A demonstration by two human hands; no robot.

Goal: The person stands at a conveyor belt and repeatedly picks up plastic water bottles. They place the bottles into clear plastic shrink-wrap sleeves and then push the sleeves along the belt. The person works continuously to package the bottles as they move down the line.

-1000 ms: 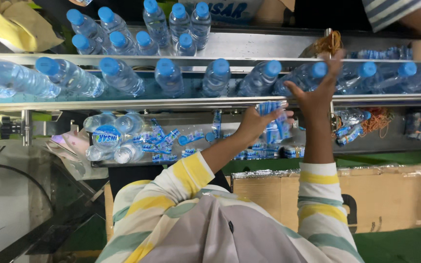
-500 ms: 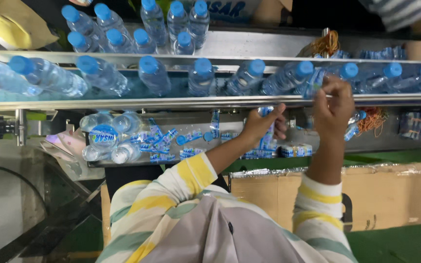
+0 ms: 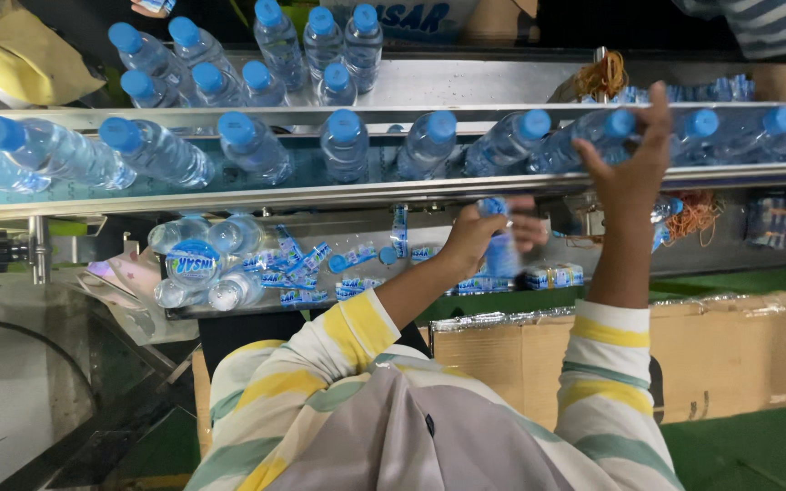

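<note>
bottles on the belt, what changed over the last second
The belt bottles slid left. The right hand dropped from the far rail a second ago to beside the left hand, and is now up on a blue bottle cap. The left hand stayed below, holding blue labels. The standing bottles behind stayed put.

Left hand [image 3: 493,238] motion-blurred; its fingers' [image 3: 528,229] hold unclear.

Along the conveyor rail [image 3: 320,193], capped bottles [image 3: 345,145] stand in a close row, leaving my hands only narrow gaps between them. Below the rail, loose labels [image 3: 302,264] and fallen bottles [image 3: 202,259] crowd the tray's left end (its right end lies more open). A cardboard box [image 3: 730,355] blocks the space beneath.
</note>
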